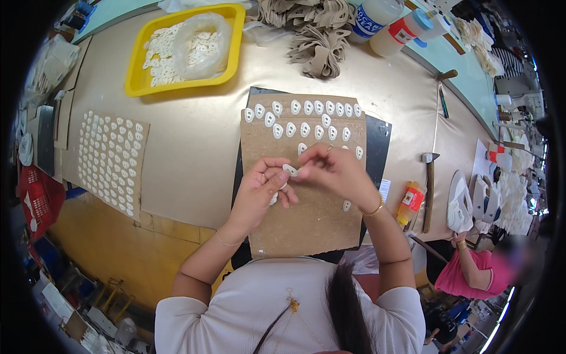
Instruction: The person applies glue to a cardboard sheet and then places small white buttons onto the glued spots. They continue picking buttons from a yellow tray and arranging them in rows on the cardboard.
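Above a brown cardboard sheet (306, 227), my left hand (263, 187) pinches a small white oval piece with holes (289, 170) between thumb and forefinger. Further white pieces show among its lower fingers. My right hand (335, 172) meets the same piece from the other side, its thumb and forefinger closed at the piece's edge. Rows of similar white pieces (295, 107) lie on the upper part of the cardboard, and some are hidden behind my right hand. One loose piece (346, 205) lies by the cardboard's right edge. A black board (377, 138) sits under the cardboard.
A yellow tray (239, 44) of white pieces stands at the far left. Another filled cardboard sheet (144, 147) lies left. Beige cut pieces (321, 50) are heaped at the back, beside bottles (401, 32). A hammer (429, 189) and glue bottle (411, 203) lie right; a person in pink (471, 271) works beyond.
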`<state>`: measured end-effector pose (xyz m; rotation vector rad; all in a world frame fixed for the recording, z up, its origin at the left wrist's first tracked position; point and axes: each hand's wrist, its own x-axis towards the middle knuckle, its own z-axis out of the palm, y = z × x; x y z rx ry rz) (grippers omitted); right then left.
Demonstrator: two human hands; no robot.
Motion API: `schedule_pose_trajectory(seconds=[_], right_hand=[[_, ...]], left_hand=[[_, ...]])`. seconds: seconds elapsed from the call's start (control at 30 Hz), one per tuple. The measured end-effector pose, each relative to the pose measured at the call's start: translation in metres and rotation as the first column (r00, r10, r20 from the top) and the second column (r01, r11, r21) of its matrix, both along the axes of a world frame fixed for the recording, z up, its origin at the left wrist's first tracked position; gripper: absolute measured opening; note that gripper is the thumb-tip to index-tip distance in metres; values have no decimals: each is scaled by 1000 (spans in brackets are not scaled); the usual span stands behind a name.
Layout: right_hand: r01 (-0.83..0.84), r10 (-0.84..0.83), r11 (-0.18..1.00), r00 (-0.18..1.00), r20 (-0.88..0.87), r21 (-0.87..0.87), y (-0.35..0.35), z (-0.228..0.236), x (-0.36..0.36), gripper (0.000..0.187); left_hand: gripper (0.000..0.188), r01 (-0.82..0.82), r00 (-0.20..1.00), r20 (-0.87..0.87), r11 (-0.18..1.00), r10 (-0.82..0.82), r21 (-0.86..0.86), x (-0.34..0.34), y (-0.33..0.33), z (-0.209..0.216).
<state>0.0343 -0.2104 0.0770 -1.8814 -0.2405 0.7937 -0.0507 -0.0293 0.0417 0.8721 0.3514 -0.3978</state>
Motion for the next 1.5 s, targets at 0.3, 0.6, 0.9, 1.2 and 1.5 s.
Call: schedule_pose_trajectory(seconds=[0.3, 0.6, 0.9, 1.2, 1.5], right_hand=[[152, -150, 988, 983, 103, -18, 5, 7, -21, 18], [504, -407, 862, 756, 512, -59, -37, -12, 23, 13], [379, 58, 881, 508, 859, -284, -31, -24, 25, 9], [330, 243, 860, 405, 881, -389, -24, -29, 28, 10], [261, 422, 785, 438, 794, -561, -26, -18, 22, 16]], left_hand=[[22, 107, 988, 100, 985, -121, 135, 1, -5, 5], [17, 21, 996, -85, 988, -34, -151, 3, 0, 10], [16, 21, 996, -83, 988, -34, -151, 3, 1, 9], [17, 17, 996, -87, 988, -31, -153, 3, 2, 7], [24, 29, 998, -56, 986, -39, -162, 3, 4, 3]])
